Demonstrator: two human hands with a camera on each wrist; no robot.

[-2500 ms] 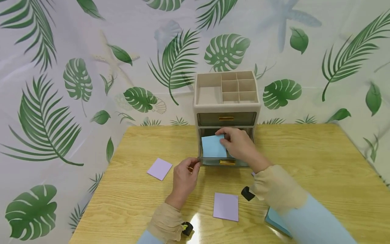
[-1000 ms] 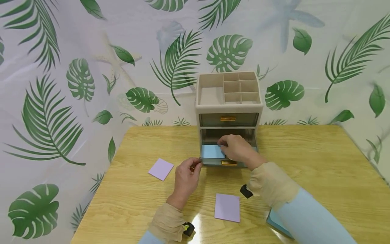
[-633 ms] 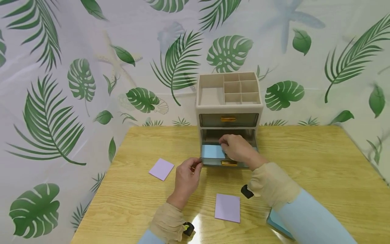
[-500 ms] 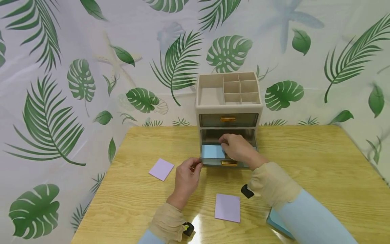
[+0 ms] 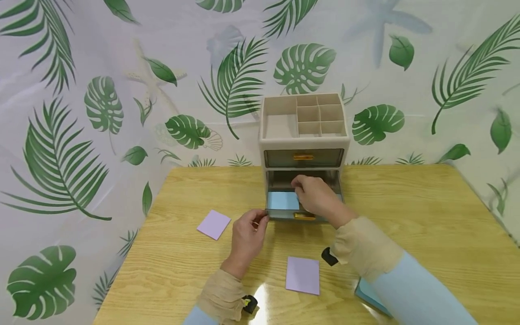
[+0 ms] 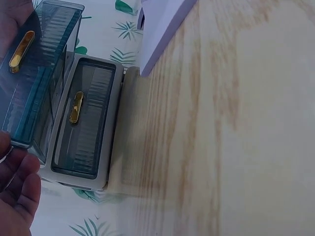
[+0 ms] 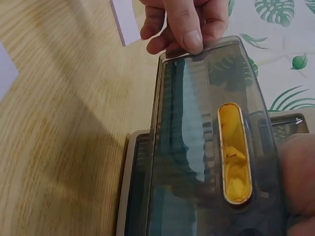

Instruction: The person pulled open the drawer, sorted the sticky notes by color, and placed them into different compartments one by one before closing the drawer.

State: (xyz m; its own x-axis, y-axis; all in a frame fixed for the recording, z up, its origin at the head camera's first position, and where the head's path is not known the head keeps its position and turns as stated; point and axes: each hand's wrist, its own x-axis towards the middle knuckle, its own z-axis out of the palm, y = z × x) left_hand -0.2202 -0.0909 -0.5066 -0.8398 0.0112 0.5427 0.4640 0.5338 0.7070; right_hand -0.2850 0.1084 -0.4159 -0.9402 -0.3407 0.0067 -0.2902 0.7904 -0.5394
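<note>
A beige desktop organizer has its lower smoky see-through drawer pulled out. My left hand pinches that drawer's left front corner; in the right wrist view its thumb presses on the edge. A light-blue pad of sticky notes lies in the left part of the drawer. My right hand reaches over the drawer front, fingers bent, beside the pad's right edge. Its fingertips are hidden, so whether they hold the pad is unclear. More blue shows in the drawer, right of that hand.
Two lilac sticky-note pads lie on the wooden table, one at left and one in front. A blue-green pad is partly under the right sleeve. The organizer's upper drawer is closed, and its top has several compartments.
The right hand has lowered the blue pad from a tilted position into the drawer, where it lies flat. For the last second both hands have stayed nearly still. The left hand keeps its hold.
</note>
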